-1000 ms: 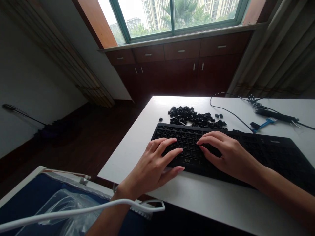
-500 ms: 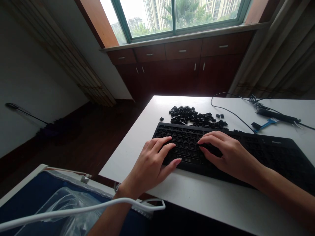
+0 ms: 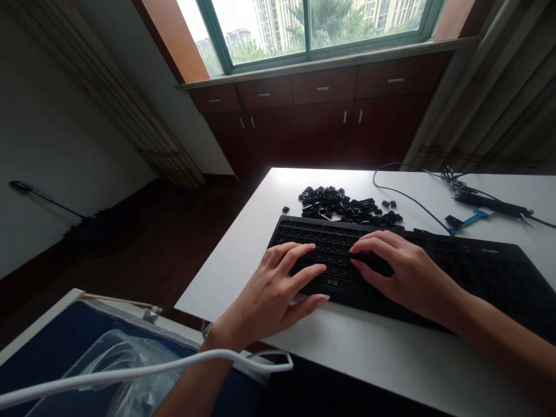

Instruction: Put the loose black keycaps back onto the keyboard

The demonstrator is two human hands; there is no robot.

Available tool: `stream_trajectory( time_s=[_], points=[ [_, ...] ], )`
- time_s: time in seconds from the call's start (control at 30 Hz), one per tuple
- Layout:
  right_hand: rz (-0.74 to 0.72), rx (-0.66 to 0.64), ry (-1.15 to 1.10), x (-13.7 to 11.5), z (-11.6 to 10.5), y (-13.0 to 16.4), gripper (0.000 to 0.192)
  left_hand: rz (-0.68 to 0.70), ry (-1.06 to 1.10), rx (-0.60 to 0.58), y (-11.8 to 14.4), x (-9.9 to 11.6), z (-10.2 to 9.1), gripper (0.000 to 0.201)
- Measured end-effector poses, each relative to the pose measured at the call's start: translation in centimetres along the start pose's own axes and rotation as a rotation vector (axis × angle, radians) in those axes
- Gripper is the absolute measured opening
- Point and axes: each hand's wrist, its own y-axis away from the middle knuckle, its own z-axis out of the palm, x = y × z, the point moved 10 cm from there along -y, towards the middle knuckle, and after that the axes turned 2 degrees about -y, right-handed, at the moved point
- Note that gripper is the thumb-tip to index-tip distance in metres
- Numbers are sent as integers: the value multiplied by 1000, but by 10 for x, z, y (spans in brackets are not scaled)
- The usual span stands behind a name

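With the left grip [image 3: 278,284] spread, seemingly empty, and the right grip [image 3: 399,263] nearly pinched — any hold unclear — the keyboard [image 3: 332,245] under both, if shoved forward, could scatter the keycaps [image 3: 328,201] beyond.

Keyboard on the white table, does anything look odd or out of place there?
Yes: the keyboard shows bare sockets toward its left, while loose black pieces, apparently keycaps, lie heaped behind it. One stray piece sits left of the heap.
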Motion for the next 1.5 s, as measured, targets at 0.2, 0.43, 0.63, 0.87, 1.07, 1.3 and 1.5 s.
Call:
stream_trajectory(
  time_s=[0.2,0.43,0.63,0.87,1.07,1.3,1.5],
  points=[
    [22,24,-4,3,-2,1,15,-3,2,2,0,0,1,45],
    [48,77,-33,4,-6,3,22,-64,22,49,1,-6,-3,47],
    [-1,25,-95,-13,-1,-1,25,-85,25,77,1,-7,-6,46],
    [-47,-20,-93,-32,20,-13,27,-187,32,175,9,-18,-13,44],
    [-93,-15,-48,-39,27,-15,19,-282,11,246,17,-30,-18,51],
    [-93,-21,-80,-41,29,-14,19,-247,53,239,17,-29,-17,43],
    [-25,-17,-87,-34,31,-12,42,-214,81,210,15,-26,-14,40]
  ],
)
